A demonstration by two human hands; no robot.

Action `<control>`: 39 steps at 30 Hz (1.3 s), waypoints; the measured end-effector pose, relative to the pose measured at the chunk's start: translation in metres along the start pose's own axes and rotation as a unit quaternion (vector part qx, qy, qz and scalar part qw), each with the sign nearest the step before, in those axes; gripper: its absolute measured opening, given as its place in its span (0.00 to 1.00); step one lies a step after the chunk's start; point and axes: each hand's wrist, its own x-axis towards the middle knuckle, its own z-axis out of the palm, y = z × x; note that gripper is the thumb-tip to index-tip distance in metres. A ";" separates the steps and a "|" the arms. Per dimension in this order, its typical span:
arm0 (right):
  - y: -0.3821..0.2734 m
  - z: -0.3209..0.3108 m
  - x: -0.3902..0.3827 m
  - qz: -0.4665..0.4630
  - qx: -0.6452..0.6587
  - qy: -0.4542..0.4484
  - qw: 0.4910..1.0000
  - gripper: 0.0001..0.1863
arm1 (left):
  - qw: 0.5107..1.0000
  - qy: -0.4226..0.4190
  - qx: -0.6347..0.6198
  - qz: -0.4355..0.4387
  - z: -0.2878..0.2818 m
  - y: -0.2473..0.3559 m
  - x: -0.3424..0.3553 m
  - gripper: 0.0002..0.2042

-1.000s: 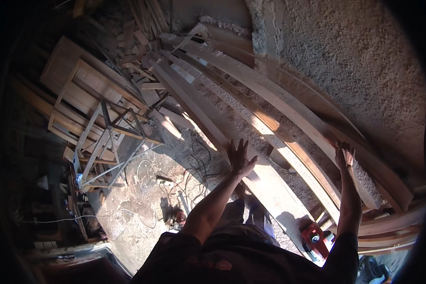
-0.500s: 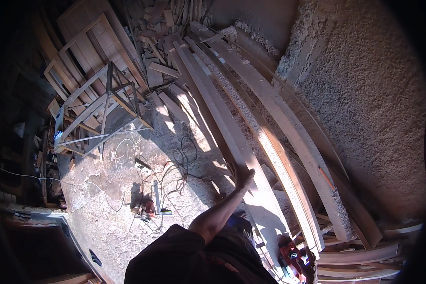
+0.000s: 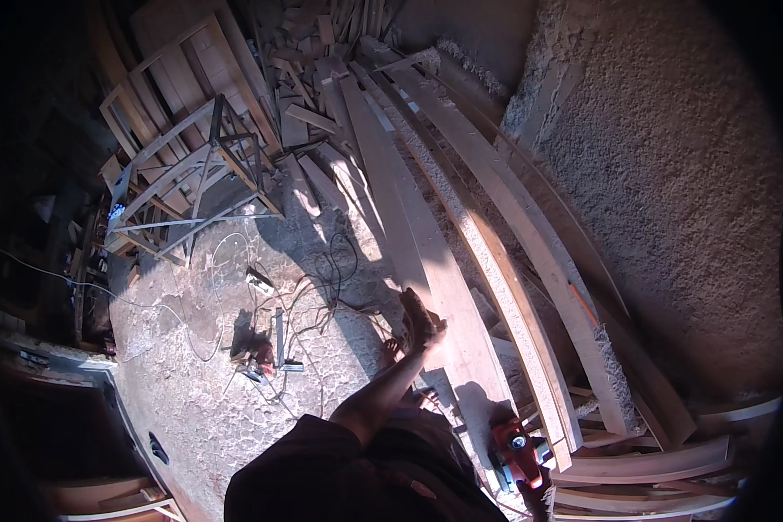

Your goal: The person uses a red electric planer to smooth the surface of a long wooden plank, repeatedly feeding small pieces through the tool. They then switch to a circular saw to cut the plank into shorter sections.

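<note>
My left hand (image 3: 422, 320) is at the left edge of a long, pale wooden plank (image 3: 457, 300), its thumb side on the upper face and its fingers partly in shadow around the edge. The plank runs from the lower middle up toward the far end. At its near end, low on the right, my right hand (image 3: 538, 498) is closed on a red power tool, which looks like an electric hand planer (image 3: 513, 445). The tool rests on or just over the plank end; its underside is hidden.
More long boards (image 3: 531, 209), strewn with shavings, lie to the right beside a rough heap of shavings (image 3: 661, 191). Curved wood pieces (image 3: 652, 465) are stacked at lower right. Cables (image 3: 331, 270) and a red tool (image 3: 259, 355) lie on the floor. A wooden frame (image 3: 204, 174) stands at far left.
My left hand has come nearer and slightly left along the plank edge. The planer and my right hand have shifted left and a little up in view. The plank's dark side shows less.
</note>
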 end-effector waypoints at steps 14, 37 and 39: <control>-0.171 0.040 0.081 0.062 0.400 -0.097 0.909 0.32 | 0.859 -0.018 -0.368 -0.356 -0.044 -0.016 -0.026 0.46; -0.284 0.218 0.245 -0.039 0.511 -0.185 0.838 0.12 | 0.536 -0.011 -0.844 -0.003 -0.368 0.214 0.213 0.19; -0.284 0.223 0.248 -0.026 0.521 -0.175 0.835 0.11 | 0.539 -0.003 -0.843 -0.006 -0.367 0.213 0.212 0.19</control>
